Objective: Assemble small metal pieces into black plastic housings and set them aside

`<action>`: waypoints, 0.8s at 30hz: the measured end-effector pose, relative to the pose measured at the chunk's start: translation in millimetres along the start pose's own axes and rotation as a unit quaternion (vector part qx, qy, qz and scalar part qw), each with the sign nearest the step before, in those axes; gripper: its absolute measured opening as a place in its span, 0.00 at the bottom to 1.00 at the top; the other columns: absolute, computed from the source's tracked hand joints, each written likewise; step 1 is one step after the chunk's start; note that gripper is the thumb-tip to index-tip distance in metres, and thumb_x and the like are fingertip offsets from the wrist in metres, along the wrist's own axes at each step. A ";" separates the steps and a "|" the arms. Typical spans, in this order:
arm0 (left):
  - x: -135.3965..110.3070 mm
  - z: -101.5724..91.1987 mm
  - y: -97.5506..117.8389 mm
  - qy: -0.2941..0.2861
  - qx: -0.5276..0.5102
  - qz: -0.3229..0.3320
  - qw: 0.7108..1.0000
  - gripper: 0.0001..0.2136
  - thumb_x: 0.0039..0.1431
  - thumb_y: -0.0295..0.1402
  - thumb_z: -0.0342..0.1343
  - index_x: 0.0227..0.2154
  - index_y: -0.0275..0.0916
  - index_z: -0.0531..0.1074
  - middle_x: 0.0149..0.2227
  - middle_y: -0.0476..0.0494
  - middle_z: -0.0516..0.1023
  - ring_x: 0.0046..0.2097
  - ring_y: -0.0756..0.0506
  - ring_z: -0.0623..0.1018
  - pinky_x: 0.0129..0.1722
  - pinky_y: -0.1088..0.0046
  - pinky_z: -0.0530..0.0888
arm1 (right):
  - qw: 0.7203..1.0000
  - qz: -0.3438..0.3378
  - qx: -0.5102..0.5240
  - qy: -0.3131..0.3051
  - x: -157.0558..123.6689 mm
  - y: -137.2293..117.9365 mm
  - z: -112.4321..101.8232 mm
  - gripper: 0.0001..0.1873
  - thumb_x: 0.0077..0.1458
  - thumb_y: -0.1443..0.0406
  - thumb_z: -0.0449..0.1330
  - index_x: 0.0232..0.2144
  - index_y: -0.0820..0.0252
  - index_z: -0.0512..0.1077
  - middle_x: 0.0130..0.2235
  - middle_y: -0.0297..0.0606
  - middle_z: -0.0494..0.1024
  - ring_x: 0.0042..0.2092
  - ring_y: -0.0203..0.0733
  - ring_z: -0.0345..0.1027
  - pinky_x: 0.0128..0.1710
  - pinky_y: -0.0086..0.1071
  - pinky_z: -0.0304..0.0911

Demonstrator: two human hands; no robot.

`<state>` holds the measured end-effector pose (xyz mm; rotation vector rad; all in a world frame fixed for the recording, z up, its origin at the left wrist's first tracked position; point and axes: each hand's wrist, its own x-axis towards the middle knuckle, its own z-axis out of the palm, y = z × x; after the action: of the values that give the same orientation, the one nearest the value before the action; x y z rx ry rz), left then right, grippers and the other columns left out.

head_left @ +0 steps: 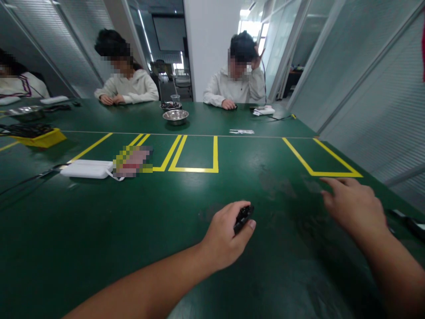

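Near the middle of the green table (139, 230), my left hand (226, 235) grips a small black plastic part (243, 219) between thumb and fingers. The part is dark with an uneven upper side; its exact kind I cannot make out, and my fingers cover some of it. Over to the right, my right hand (355, 206) hovers over or rests near the table with thumb and forefinger apart, and nothing shows between them. Its fingertips are just below a yellow tape outline (337, 174) on the tabletop.
A white power bank (86, 169) with a cable lies left, beside a blurred phone. Further back are a yellow bin (43, 139) of black parts and a metal bowl (175, 117). A dark object (410, 223) lies at the right edge. Several people sit across the table.
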<state>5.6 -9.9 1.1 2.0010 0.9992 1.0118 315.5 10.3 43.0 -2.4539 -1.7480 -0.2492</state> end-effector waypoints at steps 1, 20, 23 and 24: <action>0.4 0.0 0.1 0.000 -0.001 -0.006 1.000 0.16 0.64 0.35 0.54 0.53 0.38 0.69 0.50 0.41 0.78 0.51 0.43 0.77 0.52 0.62 0.73 | 0.998 0.022 -0.049 -0.007 1.6 3.6 3.4 0.23 0.63 0.62 0.47 0.56 0.61 0.71 0.58 0.58 0.67 0.55 0.71 0.62 0.48 0.56 0.62; -0.2 -1.1 2.0 0.022 -0.015 -0.038 0.999 0.14 0.62 0.34 0.56 0.50 0.39 0.71 0.47 0.43 0.79 0.48 0.43 0.77 0.50 0.64 0.72 | 0.984 0.110 -0.112 -0.088 15.1 29.5 30.1 0.22 0.62 0.64 0.43 0.48 0.62 0.74 0.50 0.61 0.70 0.50 0.68 0.67 0.41 0.53 0.60; -0.1 -0.8 2.1 0.020 -0.016 -0.039 0.999 0.14 0.63 0.35 0.55 0.50 0.39 0.71 0.47 0.43 0.79 0.49 0.43 0.77 0.50 0.63 0.72 | 0.985 0.107 -0.114 -0.079 16.7 33.8 31.7 0.22 0.61 0.65 0.44 0.50 0.62 0.73 0.51 0.62 0.69 0.50 0.68 0.67 0.40 0.51 0.61; 0.0 -0.8 2.1 0.018 -0.017 -0.038 0.999 0.15 0.63 0.36 0.55 0.51 0.39 0.71 0.48 0.43 0.78 0.49 0.43 0.77 0.51 0.63 0.72 | 0.985 0.109 -0.115 -0.075 16.7 34.5 31.8 0.22 0.61 0.65 0.45 0.51 0.62 0.73 0.51 0.63 0.68 0.51 0.69 0.67 0.39 0.50 0.61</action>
<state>5.6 -10.7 3.2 1.9089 1.0616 1.0199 355.5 20.5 15.3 -2.8720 -1.5623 -0.2645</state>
